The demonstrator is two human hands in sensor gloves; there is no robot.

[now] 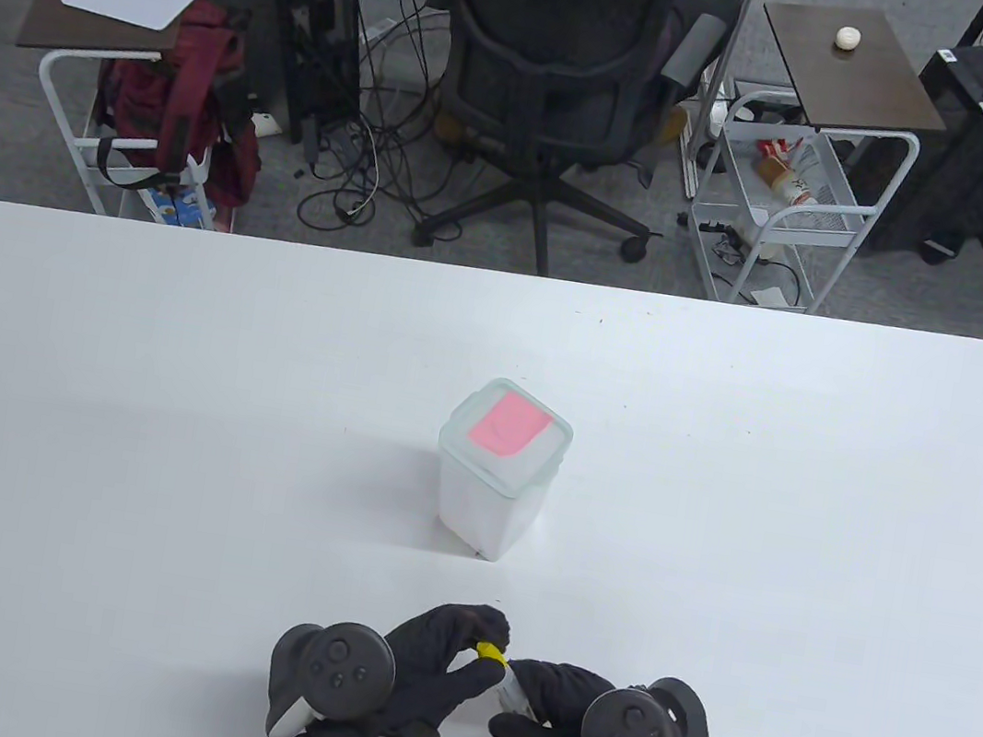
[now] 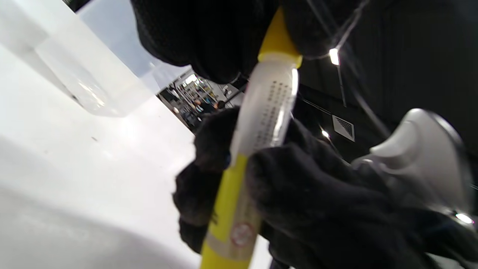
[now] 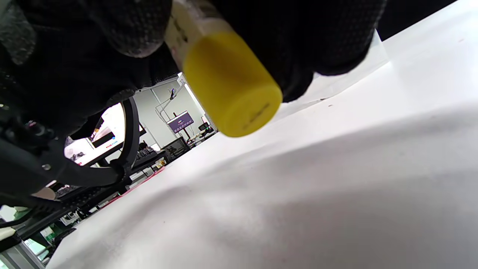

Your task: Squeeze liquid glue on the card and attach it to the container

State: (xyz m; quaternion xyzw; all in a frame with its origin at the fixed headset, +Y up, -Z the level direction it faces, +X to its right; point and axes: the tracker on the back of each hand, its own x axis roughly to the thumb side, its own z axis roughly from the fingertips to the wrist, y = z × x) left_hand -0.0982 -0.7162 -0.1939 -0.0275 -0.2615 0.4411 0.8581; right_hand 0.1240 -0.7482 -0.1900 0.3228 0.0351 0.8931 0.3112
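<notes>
- Table view: a white table [image 1: 165,429] fills the lower part of the picture. Near its centre stands a translucent container [image 1: 499,468], upright, with a pink card [image 1: 509,425] lying flat on its lid.
- At six o'clock from the container, near the table's bottom edge, the two gloved hands meet. The left hand [image 1: 426,666] pinches the yellow cap [image 1: 492,650] of a glue bottle [image 1: 509,684] at its fingertips; the right hand [image 1: 562,716], at three o'clock of the left, is wrapped around the bottle's white body. The bottle is well apart from the container and card.
- Behind the table, at twelve o'clock, is a black office chair [image 1: 553,70]; a white wire cart [image 1: 790,192] stands at about two o'clock and a red backpack [image 1: 185,92] at ten o'clock.
- Left wrist view: the glue bottle [image 2: 267,112] runs from twelve o'clock down to six. Left-hand fingers [image 2: 194,33] close on its yellow cap [image 2: 278,37] at the top; the right hand [image 2: 317,201] grips the lower body, which carries a yellow label. The container [image 2: 93,82] shows at ten o'clock, standing on the table.
- Right wrist view: the yellow cap [image 3: 231,89] points toward the camera, with the bottle's white body [image 3: 183,26] held between right-hand fingers [image 3: 325,37] at twelve o'clock. The white table [image 3: 298,186] spreads below.
</notes>
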